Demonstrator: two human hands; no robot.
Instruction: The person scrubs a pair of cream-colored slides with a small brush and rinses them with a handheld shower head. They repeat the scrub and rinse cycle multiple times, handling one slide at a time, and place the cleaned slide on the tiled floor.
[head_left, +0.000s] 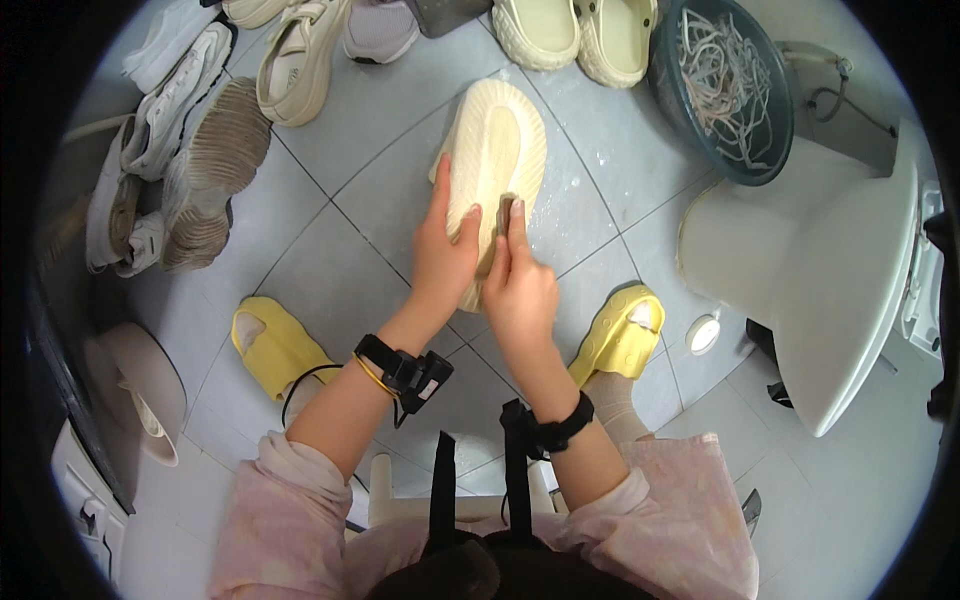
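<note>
A cream shoe is held sole up over the tiled floor, its ribbed outsole facing me. My left hand grips its left side, fingers along the edge and thumb on the sole. In my right hand is a small brownish tool, pressed against the sole near its right edge. The index finger lies along it. Most of the tool is covered by the fingers, so I cannot tell its exact kind. The shoe's heel end is partly behind my hands.
Several white shoes lean together at left, one showing a brown-stained sole. A beige shoe and cream clogs stand at the top. A dark basin holds tangled shoelaces. A white toilet stands right. Water drops dot the floor.
</note>
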